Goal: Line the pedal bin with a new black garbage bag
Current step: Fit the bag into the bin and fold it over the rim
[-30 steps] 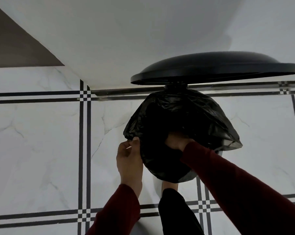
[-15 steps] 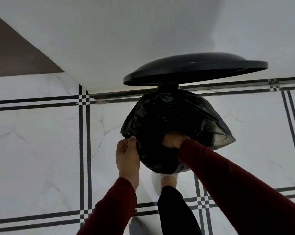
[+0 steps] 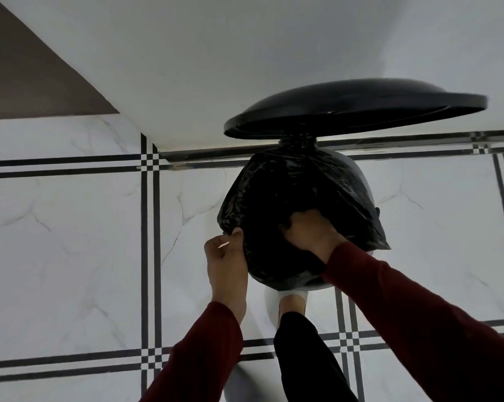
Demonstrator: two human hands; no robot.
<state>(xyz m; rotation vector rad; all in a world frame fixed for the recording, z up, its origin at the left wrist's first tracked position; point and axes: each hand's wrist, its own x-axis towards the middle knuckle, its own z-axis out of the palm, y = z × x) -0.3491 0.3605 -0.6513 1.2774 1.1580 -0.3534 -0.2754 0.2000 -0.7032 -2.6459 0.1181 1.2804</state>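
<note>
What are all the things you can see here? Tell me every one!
garbage bag: one, black, draped over the rim of the bin, under the raised lid
bin lid: one, black, standing open above the bag
bin body: one, white, only slivers showing past the bag on the right
floor: white marble-look tiles with black stripe borders
wall: white, behind the bin
brown surface: one, top left corner
foot: one, in front of the bin, below the bag
trouser leg: one, black
sleeves: two, dark red
left hand: pinches the bag's left edge
right hand: grips the bag at the front
</note>
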